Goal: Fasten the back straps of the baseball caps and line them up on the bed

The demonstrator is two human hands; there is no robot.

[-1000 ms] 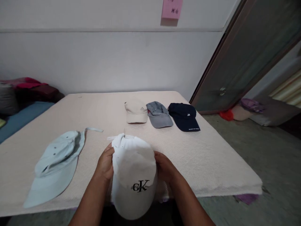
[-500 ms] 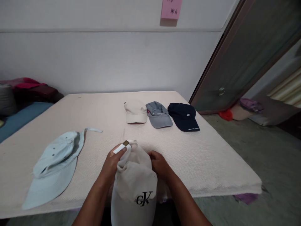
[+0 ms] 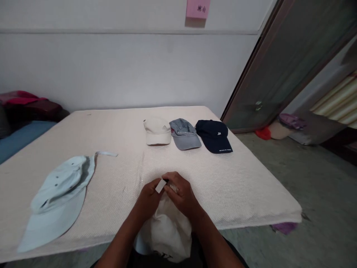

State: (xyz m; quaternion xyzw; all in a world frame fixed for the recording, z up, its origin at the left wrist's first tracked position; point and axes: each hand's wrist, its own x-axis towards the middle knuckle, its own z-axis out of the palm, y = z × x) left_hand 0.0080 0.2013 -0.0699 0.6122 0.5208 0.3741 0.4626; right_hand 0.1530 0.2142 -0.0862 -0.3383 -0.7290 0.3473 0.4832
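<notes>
An off-white baseball cap (image 3: 174, 232) hangs at the front edge of the bed, its dark lettering low and partly cut off from sight. At its back strap (image 3: 161, 185), a pale end sticks up between my two hands. My left hand (image 3: 150, 199) pinches the strap from the left. My right hand (image 3: 180, 191) is closed on the strap from the right, fingers bent over it; the buckle is mostly hidden by them. To the left lies a light blue cap (image 3: 60, 190), its strap loose and stretched out.
On the cream bed cover (image 3: 117, 130) a beige cap (image 3: 157, 131), a grey-blue cap (image 3: 185, 134) and a navy cap (image 3: 214, 136) sit in a row. A pink note (image 3: 197, 9) is on the white wall. A dark-framed glass door (image 3: 264, 74) stands right.
My right hand has moved up and left from the cap's side to the strap, meeting my left hand. The cap has tipped down, so its lettering is lower. The view shifted slightly.
</notes>
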